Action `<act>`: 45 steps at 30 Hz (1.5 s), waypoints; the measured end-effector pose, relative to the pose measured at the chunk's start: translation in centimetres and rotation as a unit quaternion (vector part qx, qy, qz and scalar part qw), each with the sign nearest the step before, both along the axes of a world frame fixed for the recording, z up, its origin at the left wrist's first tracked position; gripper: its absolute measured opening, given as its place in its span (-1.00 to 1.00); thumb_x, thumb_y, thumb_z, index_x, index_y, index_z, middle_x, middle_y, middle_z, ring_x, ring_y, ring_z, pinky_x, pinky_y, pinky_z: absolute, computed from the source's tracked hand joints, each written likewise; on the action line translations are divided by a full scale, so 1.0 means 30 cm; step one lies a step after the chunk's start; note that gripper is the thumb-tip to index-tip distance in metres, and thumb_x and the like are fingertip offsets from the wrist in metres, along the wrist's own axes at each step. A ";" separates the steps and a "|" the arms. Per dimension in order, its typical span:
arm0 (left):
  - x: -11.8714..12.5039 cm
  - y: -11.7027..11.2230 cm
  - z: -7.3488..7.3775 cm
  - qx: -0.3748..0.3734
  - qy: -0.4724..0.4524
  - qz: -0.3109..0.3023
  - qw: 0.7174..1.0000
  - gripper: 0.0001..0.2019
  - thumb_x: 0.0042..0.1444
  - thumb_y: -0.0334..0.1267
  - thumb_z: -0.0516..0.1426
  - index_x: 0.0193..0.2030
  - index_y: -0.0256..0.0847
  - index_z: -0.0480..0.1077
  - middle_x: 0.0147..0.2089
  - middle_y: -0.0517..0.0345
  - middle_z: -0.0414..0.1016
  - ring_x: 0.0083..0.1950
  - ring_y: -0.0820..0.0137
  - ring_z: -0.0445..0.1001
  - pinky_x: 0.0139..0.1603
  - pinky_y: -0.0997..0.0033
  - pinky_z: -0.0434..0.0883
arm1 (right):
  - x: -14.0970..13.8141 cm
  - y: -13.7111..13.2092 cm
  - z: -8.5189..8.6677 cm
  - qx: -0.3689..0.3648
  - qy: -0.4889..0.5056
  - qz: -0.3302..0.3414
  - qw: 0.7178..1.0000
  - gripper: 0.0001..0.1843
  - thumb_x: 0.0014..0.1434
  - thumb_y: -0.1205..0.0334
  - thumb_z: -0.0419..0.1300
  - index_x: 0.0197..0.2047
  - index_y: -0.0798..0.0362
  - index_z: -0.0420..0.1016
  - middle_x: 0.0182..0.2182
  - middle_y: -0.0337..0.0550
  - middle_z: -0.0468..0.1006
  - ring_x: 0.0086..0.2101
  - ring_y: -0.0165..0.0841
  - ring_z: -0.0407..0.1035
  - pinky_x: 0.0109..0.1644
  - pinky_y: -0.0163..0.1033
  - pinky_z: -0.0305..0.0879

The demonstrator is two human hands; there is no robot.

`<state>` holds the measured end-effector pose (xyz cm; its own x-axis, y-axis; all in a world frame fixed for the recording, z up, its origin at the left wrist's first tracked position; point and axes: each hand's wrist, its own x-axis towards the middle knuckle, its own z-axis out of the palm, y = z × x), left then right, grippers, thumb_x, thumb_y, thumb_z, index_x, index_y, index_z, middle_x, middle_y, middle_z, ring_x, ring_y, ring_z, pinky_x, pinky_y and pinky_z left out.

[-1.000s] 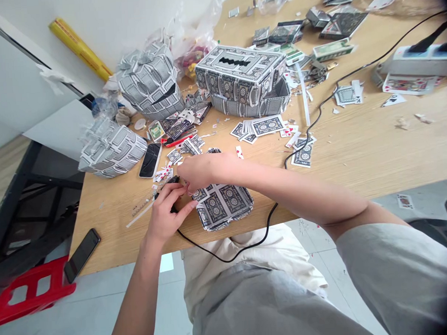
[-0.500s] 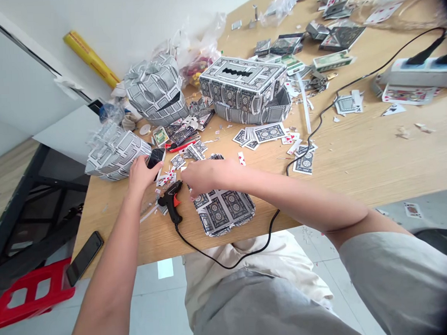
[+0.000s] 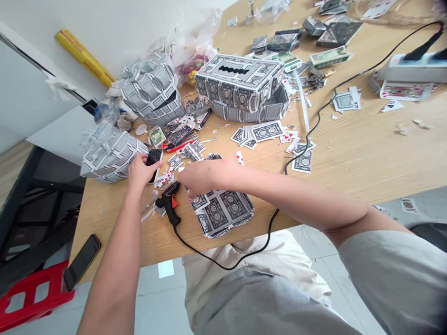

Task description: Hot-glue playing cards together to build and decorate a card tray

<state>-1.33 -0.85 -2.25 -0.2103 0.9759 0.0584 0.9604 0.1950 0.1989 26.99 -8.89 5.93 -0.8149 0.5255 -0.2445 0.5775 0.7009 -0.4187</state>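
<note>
My left hand [image 3: 139, 172] has its thumb and fingers on either side of a flat black rectangle [image 3: 154, 159] with a pale edge, which looks like a phone. Beside it stands a woven box [image 3: 110, 155] made of folded playing cards. My right hand [image 3: 196, 177] is closed, fingers bent down over the far left part of a card-covered panel [image 3: 225, 212]; its fingertips and whatever they hold are hidden. Between my hands, a black glue gun [image 3: 169, 202] with an orange trigger lies on the table, its nozzle close to my right fingers.
Behind stand a card-covered box with a slotted lid [image 3: 238, 83] and a rounded woven card box [image 3: 149, 89]. Loose cards [image 3: 266, 131] and scraps litter the table [image 3: 356, 156]. A black cable [image 3: 317, 119] runs toward a power strip [image 3: 422, 69]. Another phone [image 3: 82, 261] lies at the left edge.
The view has shifted slightly. My left hand has its fingers a little further around the black rectangle. My right hand keeps nearly the same place over the panel.
</note>
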 end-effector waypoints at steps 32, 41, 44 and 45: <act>0.229 -0.249 0.135 0.245 -0.121 -0.197 0.941 -0.77 0.38 -0.09 0.16 -0.16 -0.16 0.55 -0.25 0.14 0.66 -0.30 0.38 0.57 -0.19 0.39 0.46 | 0.008 -0.005 0.016 -0.018 -0.017 -0.009 1.000 -0.46 0.33 0.05 0.42 0.19 0.29 0.64 0.04 0.33 0.71 0.09 0.04 0.63 0.06 -0.06 0.48; 0.159 -0.229 0.091 0.105 0.032 -0.068 0.992 -0.68 0.40 0.01 0.07 -0.10 -0.17 0.53 -0.13 -0.09 0.66 -0.05 0.07 0.62 0.00 0.16 0.45 | 0.015 -0.002 0.007 -0.016 -0.038 -0.023 0.999 -0.59 0.36 -0.03 0.38 0.03 0.17 0.67 -0.12 0.15 0.74 -0.06 -0.07 0.66 -0.12 -0.15 0.40; 0.091 -0.225 0.080 0.017 0.047 0.008 0.999 -0.46 0.27 0.10 0.19 0.19 -0.30 0.48 0.15 -0.35 0.60 0.19 -0.20 0.56 0.17 -0.06 0.48 | 0.011 -0.006 0.013 -0.008 -0.056 -0.016 0.998 -0.59 0.39 -0.05 0.34 0.01 0.16 0.65 -0.11 0.13 0.73 -0.07 -0.09 0.64 -0.13 -0.16 0.37; 0.075 -0.224 0.073 -0.002 0.050 0.019 0.999 -0.40 0.25 0.13 0.22 0.22 -0.32 0.47 0.17 -0.39 0.57 0.22 -0.24 0.54 0.20 -0.10 0.48 | 0.009 -0.006 0.015 -0.005 -0.062 -0.016 0.998 -0.59 0.40 -0.06 0.34 0.02 0.15 0.64 -0.11 0.12 0.73 -0.07 -0.10 0.63 -0.14 -0.16 0.36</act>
<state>0.93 -7.56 -0.06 -0.2400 0.9678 0.0763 0.9674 0.2319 0.1017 27.27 -9.08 6.37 -0.7614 0.5473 -0.3474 0.6467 0.6783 -0.3488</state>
